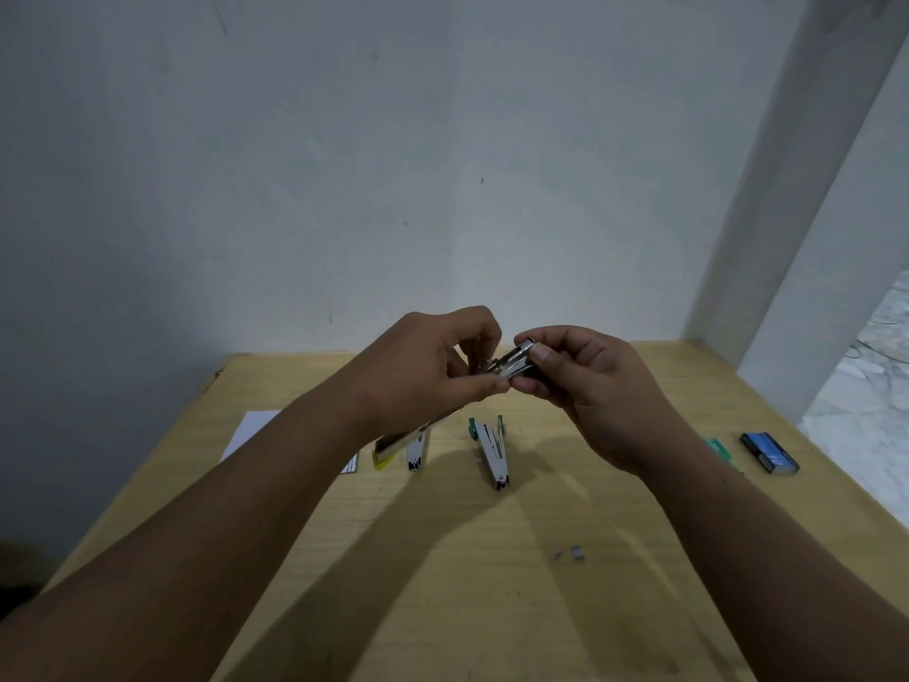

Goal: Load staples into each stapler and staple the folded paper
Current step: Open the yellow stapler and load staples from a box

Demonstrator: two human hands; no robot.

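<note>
L hand + R hand: fingers curled, both pinching small metal stapler above tabletop | teal stapler lying open below | blue staple box far R

Metal stapler held tilted between both hands; teal-handled stapler flat below them; white paper lower left.

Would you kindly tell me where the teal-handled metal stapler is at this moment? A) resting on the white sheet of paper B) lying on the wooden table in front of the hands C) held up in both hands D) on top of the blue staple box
B: the teal-handled metal stapler lies untouched on the wooden table, while the left hand and right hand hold a different silver stapler above it.
</note>
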